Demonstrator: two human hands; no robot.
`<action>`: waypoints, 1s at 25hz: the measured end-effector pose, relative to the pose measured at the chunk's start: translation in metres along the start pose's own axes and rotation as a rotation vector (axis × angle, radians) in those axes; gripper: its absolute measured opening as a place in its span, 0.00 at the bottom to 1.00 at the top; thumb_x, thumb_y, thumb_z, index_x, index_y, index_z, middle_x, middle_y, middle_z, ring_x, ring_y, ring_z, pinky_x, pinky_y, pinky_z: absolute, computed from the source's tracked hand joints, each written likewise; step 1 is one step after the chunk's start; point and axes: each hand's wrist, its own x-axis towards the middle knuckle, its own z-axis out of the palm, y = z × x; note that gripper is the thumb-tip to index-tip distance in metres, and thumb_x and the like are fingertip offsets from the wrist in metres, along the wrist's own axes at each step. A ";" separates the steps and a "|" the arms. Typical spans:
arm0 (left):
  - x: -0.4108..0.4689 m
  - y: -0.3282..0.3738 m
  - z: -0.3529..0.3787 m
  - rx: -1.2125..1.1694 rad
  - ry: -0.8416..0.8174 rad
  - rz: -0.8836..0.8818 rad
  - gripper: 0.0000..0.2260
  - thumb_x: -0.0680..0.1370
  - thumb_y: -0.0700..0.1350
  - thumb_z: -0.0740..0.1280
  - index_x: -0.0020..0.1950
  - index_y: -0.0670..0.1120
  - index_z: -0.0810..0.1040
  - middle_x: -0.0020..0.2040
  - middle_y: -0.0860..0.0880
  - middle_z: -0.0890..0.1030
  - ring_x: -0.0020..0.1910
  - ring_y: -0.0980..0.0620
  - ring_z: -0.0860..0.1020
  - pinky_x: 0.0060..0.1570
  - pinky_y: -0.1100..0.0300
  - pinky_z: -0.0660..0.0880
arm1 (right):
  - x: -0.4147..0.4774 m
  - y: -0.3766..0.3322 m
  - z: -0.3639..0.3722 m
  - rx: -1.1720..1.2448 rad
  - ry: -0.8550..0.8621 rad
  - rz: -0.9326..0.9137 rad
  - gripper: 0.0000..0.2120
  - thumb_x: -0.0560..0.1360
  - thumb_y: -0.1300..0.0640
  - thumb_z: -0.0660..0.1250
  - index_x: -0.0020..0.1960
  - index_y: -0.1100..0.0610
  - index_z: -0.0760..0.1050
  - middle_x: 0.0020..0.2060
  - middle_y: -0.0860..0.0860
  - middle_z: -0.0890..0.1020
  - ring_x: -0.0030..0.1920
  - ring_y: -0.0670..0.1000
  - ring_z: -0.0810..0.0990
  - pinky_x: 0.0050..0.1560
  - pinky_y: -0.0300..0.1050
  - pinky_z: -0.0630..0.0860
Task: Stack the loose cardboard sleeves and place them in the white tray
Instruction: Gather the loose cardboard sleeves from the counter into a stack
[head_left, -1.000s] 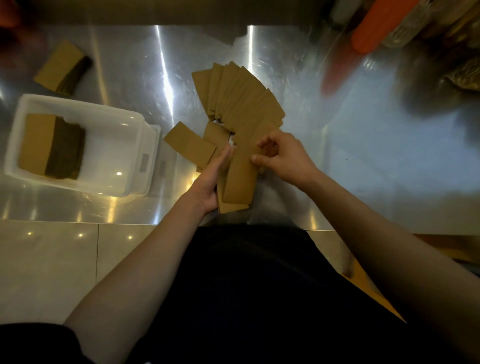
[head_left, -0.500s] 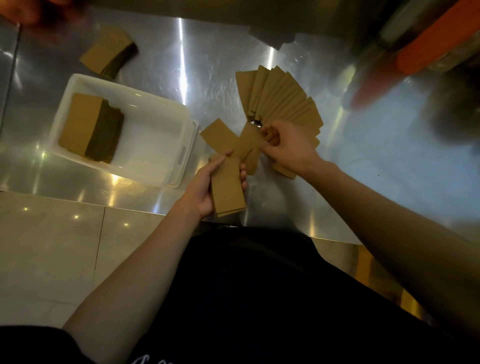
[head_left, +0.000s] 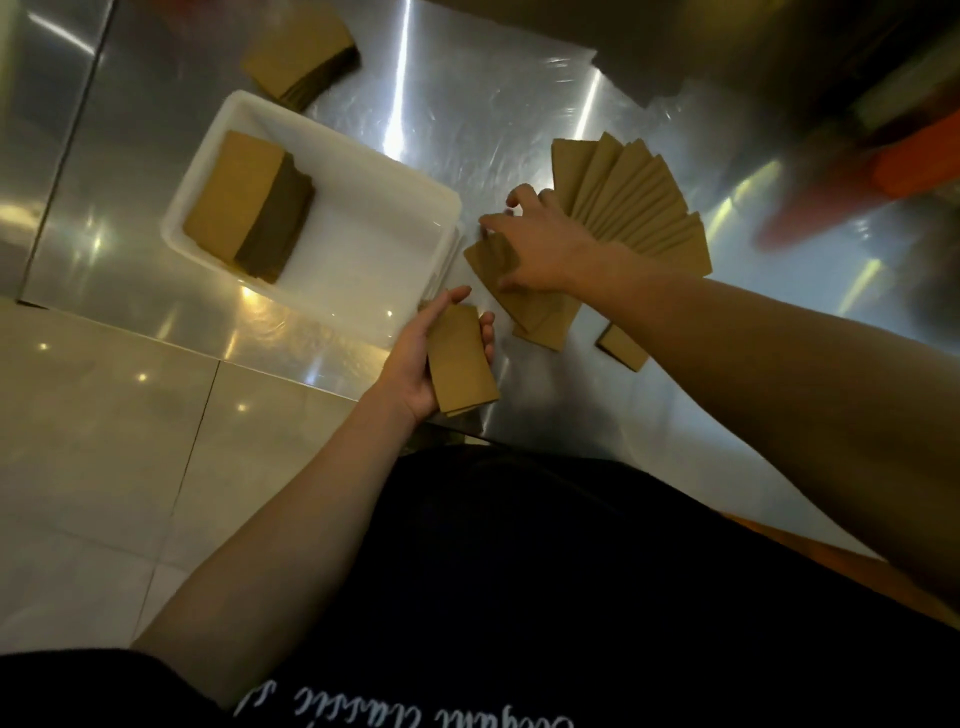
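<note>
Two hands, one growing stack

Left hand (head_left: 415, 364) is clamped on a small stack of sleeves (head_left: 461, 358), thumb one long edge, fingers the other, just off the white tray (head_left: 447, 208) corner. Its long axis runs roughly away from the person. Right hand (head_left: 540, 249) lies fingers spread, flat on the loose sleeves (head_left: 540, 317) by the fanned sleeves (head_left: 639, 208); no grip yet, prob. sliding one free. Cardboard looks light, flat, fairly stiff but bendable, and slick on the steel counter (head_left: 519, 104), so pinch by the long edges, sq. up the ends. One stack in tray (head_left: 234, 208) sits slanted.
</note>
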 end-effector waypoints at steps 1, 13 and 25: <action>0.000 0.001 -0.001 0.014 -0.002 -0.003 0.21 0.70 0.52 0.77 0.60 0.48 0.78 0.49 0.40 0.82 0.44 0.45 0.82 0.44 0.50 0.80 | 0.001 -0.002 0.001 -0.031 -0.010 -0.003 0.36 0.70 0.45 0.73 0.73 0.51 0.63 0.68 0.58 0.63 0.66 0.62 0.63 0.60 0.57 0.73; 0.011 0.039 -0.019 -0.030 -0.045 0.047 0.16 0.75 0.57 0.70 0.58 0.49 0.81 0.48 0.41 0.82 0.43 0.46 0.82 0.44 0.51 0.80 | -0.022 0.002 -0.016 0.554 0.175 0.233 0.10 0.77 0.63 0.65 0.56 0.59 0.80 0.50 0.52 0.81 0.49 0.48 0.78 0.46 0.38 0.75; 0.028 0.031 0.021 0.328 -0.252 -0.181 0.32 0.73 0.67 0.67 0.65 0.44 0.79 0.58 0.40 0.83 0.56 0.42 0.83 0.51 0.47 0.80 | -0.071 -0.033 -0.020 0.850 0.314 0.313 0.07 0.76 0.55 0.70 0.52 0.55 0.81 0.43 0.47 0.82 0.41 0.42 0.80 0.40 0.34 0.78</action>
